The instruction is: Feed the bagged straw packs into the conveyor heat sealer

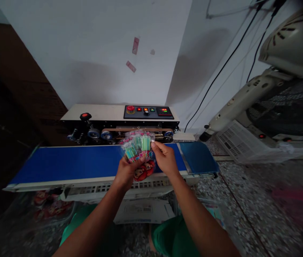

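Observation:
Fanned out above the blue conveyor belt [81,162] are several clear plastic packets [137,144] with pale green sticks inside and red cartoon figures at their lower ends. My left hand [126,171] grips the bunch from below, its thumb pressed across the front. With thumb and finger, my right hand [164,157] pinches the upper right edge of the rightmost packet. Right behind the packets stands a band sealing machine [100,112] with rollers and a lit control panel [148,112]. What my left fingers do behind the bunch is hidden.
A clear container [52,210] of red cartoon pieces is on the floor at lower left. A carton [143,210] lies between my knees. At right are a white plastic basket [245,142] and a beige machine arm [237,96]. Black cables [221,71] hang along the wall.

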The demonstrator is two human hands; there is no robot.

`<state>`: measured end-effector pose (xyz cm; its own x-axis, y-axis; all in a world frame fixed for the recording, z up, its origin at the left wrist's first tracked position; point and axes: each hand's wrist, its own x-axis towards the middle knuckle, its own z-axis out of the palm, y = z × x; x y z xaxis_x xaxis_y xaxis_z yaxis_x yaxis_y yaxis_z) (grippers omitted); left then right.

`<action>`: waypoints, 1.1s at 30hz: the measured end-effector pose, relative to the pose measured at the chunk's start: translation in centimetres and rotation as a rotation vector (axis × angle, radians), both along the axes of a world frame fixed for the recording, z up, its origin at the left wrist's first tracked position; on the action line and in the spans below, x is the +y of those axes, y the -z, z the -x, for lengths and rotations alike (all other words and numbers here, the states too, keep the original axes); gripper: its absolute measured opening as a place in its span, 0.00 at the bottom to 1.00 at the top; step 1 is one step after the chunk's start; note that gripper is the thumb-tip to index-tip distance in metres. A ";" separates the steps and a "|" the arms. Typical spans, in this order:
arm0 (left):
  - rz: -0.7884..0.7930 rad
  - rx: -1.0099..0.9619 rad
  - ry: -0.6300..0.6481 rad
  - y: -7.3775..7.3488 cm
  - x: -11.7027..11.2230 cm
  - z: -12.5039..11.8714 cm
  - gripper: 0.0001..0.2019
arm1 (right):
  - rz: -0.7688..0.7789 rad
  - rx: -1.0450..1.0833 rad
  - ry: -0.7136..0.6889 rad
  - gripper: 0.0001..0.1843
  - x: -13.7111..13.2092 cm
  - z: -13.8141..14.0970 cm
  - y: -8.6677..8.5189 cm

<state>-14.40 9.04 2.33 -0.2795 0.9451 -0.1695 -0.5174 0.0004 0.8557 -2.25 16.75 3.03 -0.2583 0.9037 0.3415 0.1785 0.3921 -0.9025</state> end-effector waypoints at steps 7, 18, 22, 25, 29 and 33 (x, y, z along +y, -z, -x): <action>-0.030 -0.002 -0.030 -0.2 0.2 -0.2 0.21 | -0.014 0.044 0.098 0.17 -0.3 0.0 0.1; -0.035 -0.018 -0.007 0.2 0.1 -0.3 0.23 | -0.023 0.044 0.176 0.15 -0.5 0.3 0.5; -0.009 0.003 -0.032 0.3 0.2 -0.4 0.24 | -0.038 0.082 0.229 0.12 -0.4 0.5 0.4; 0.000 -0.003 -0.055 0.3 0.2 -0.4 0.25 | -0.044 0.039 0.205 0.13 -0.5 0.4 0.0; -0.013 -0.015 -0.052 0.3 0.2 -0.4 0.22 | -0.053 0.055 0.184 0.14 -0.7 0.3 -0.1; 0.009 -0.038 -0.062 0.3 0.4 -0.6 0.24 | -0.083 0.151 0.275 0.14 -0.6 0.4 0.4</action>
